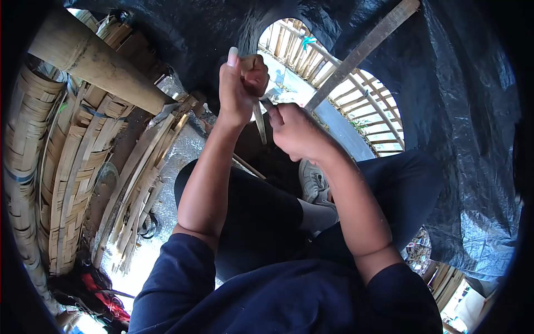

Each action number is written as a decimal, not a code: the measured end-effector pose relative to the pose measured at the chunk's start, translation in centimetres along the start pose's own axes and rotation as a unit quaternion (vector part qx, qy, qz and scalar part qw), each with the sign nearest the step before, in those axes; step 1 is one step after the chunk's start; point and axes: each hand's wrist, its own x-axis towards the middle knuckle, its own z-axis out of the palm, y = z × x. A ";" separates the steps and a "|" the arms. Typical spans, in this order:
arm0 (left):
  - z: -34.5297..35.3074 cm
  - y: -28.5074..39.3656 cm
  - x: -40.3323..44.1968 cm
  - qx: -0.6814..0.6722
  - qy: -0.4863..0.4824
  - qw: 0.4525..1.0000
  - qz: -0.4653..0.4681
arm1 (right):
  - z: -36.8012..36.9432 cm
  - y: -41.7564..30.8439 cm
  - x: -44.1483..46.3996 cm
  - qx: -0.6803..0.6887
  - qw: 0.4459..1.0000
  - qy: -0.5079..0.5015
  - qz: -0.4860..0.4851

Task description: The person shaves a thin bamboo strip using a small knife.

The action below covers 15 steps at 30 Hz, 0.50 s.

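Pale and tapering, a narrow strip juts from the underside of the left hand in the head view, its long axis running from that fist back toward the person's body and leaning slightly to the right, with the pointed end hanging free above the shadowed space in front of the lap. The left grip is curled tight around the upper part of the strip, no gap showing between fingers and palm, and the thumb stands up away from the body. Just to the right of the strip and a little nearer the person is the right hand, its fingers folded in and its thumb pointing at the strip; a small dark piece sticks out past that thumb and seems to be pinched in the right grip, though whether it touches the strip or only lies in front of it I cannot tell. So the left hand has the strip itself, while the right sits beside its upper stretch, close under the left fist. Beyond and below the right wrist is a grey shoe, and a wooden bar slants behind both hands, well apart from the strip
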 end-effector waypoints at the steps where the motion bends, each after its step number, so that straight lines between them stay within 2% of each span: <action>1: 0.0 -0.1 0.1 0.001 -0.002 1.000 0.001 | -0.2 -0.3 -0.2 -0.022 1.000 -0.008 -0.014; 3: 0.2 -0.3 -0.5 0.002 -0.038 0.999 -0.019 | -0.6 -0.1 0.0 -0.059 0.998 -0.006 -0.034; 5: 1.8 0.1 -0.9 0.038 -0.049 0.998 0.011 | -0.2 1.4 2.2 -0.139 0.986 -0.045 -0.075; 11: 0.2 -0.8 -0.4 0.000 -0.070 0.998 0.006 | -2.7 -0.2 -0.8 -0.068 0.995 -0.072 -0.020; 13: 1.2 -0.9 -0.6 0.019 -0.065 0.997 0.023 | -2.1 -0.6 -0.6 -0.092 0.993 -0.069 0.006; 14: 1.2 -1.1 -0.6 0.028 -0.071 0.996 0.034 | -1.1 0.8 1.0 -0.153 0.987 -0.037 -0.038; 15: 1.3 -0.8 -0.5 0.043 -0.050 0.997 0.049 | -1.2 0.6 0.9 -0.151 0.987 -0.033 -0.038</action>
